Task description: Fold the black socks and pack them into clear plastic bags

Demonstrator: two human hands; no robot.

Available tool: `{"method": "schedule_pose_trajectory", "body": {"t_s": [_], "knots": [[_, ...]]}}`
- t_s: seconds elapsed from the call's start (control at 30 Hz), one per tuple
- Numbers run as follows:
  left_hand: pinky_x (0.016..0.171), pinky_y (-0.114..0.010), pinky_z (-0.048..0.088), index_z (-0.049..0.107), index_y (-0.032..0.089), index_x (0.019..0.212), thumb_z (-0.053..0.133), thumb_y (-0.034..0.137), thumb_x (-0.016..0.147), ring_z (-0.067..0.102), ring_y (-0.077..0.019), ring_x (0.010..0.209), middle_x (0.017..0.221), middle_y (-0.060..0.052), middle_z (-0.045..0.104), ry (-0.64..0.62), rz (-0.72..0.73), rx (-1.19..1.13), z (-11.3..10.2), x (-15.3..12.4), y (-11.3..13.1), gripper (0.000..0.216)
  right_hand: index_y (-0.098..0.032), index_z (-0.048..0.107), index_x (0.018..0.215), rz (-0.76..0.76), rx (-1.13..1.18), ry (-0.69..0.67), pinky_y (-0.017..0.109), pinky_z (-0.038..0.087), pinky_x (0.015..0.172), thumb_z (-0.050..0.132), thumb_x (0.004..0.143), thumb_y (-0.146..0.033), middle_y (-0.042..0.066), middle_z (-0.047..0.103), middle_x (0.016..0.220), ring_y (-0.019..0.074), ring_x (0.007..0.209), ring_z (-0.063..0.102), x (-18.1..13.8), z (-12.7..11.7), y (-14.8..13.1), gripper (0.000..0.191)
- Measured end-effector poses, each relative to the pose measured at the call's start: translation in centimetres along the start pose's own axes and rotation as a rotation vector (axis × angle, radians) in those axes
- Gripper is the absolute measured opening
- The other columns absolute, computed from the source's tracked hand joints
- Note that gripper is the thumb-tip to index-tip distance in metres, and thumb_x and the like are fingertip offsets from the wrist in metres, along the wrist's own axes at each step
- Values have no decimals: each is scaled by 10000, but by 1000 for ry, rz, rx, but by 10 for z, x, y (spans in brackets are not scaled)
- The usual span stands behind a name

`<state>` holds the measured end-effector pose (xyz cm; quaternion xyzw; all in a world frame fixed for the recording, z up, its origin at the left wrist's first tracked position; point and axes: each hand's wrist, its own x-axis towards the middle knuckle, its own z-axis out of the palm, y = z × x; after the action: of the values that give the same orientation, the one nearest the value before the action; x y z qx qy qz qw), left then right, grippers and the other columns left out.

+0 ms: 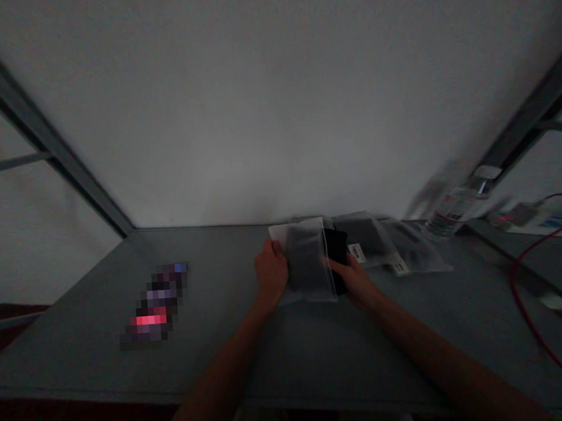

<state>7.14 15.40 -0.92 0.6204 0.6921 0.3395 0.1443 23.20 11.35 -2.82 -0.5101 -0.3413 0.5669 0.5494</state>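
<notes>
My left hand (272, 272) grips the left side of a clear, frosted plastic bag (308, 260) above the grey table. My right hand (353, 276) is closed on a flat black item (337, 242) that sticks out of the bag's right end; its kind I cannot make out. Most of the dark item shows through the plastic. Just behind and to the right of my right hand lie more bags, one with a dark item and a white label (356, 253), another bag (416, 246) beside it.
A clear water bottle (458, 208) with a white cap stands at the back right. A red cable (517, 277) curves over the table's right side. On the left lies a pixelated, phone-like object (155, 302). A pale wall (255, 110) rises behind the table (213, 343).
</notes>
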Motion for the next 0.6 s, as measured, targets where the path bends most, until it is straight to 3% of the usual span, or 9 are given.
{"method": "schedule_pose_trajectory", "body": {"t_s": [0.2, 0.37, 0.47, 0.53, 0.6], "knots": [[712, -294, 440, 660, 159, 973, 414, 302, 955, 664, -227, 802, 864, -105, 707, 178, 32, -4, -14, 34, -28, 285, -197, 696, 969, 20, 167, 36, 432, 554, 835, 839, 573, -376, 91, 746, 1016, 306, 950, 693, 1, -2, -19, 458], [809, -343, 472, 644, 157, 1099, 437, 353, 948, 668, -243, 863, 892, -102, 713, 317, -78, -4, -35, 66, -67, 323, -203, 691, 1044, 8, 212, -15, 455, 537, 892, 772, 640, -337, 84, 749, 998, 322, 1020, 671, 8, -12, -23, 433], [912, -413, 456, 446, 115, 1378, 417, 392, 952, 628, -283, 1051, 1105, -186, 666, 374, -69, 19, -40, 71, -78, 509, -203, 698, 998, 52, 200, -59, 453, 538, 891, 743, 660, -315, 78, 754, 966, 317, 997, 679, 13, -18, -20, 359], [999, -485, 398, 293, 124, 1479, 438, 448, 936, 509, -329, 1243, 1322, -246, 531, 394, -9, 72, -36, 68, -77, 649, -206, 699, 968, 74, 197, -72, 446, 540, 886, 750, 658, -294, 71, 755, 962, 304, 962, 691, 16, -20, -16, 326], [1050, -547, 331, 267, 148, 1495, 483, 506, 904, 355, -375, 1367, 1465, -267, 363, 365, 76, 132, -27, 60, -70, 724, -203, 698, 965, 104, 177, -92, 444, 541, 878, 758, 665, -292, 74, 755, 957, 294, 931, 699, 18, -21, -12, 319]]}}
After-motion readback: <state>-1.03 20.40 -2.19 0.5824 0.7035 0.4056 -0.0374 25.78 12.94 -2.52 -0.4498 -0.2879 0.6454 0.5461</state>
